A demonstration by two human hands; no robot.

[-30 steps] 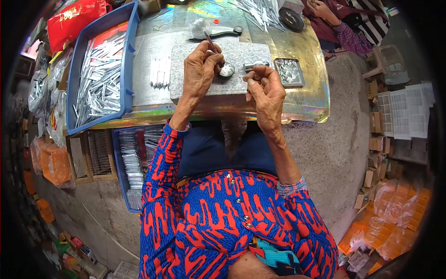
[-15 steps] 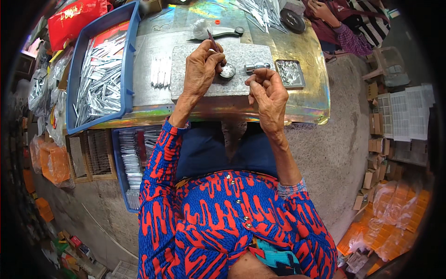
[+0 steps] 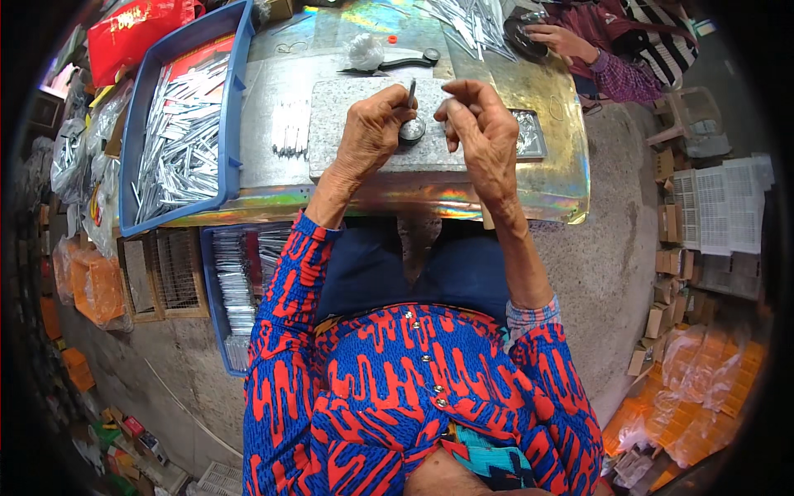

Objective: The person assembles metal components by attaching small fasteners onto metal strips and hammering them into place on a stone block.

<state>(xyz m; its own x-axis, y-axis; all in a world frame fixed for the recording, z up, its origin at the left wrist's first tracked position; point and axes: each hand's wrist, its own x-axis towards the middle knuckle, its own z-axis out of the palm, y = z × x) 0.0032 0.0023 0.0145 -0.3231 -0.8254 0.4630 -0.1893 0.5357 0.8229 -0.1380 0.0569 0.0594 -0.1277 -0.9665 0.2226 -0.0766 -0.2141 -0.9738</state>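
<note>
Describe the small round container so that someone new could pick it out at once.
Start with the metallic-looking table and find the pale speckled slab on it. Between the left hand and the right hand sits a small dark-rimmed container. Its round outline sets it apart from the square tray of small parts farther right.

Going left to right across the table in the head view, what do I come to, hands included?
Blue rectangular plastic tray, neat row of short silver strips, left hand, small round dark-rimmed dish, right hand, dark-rimmed square tray.
</note>
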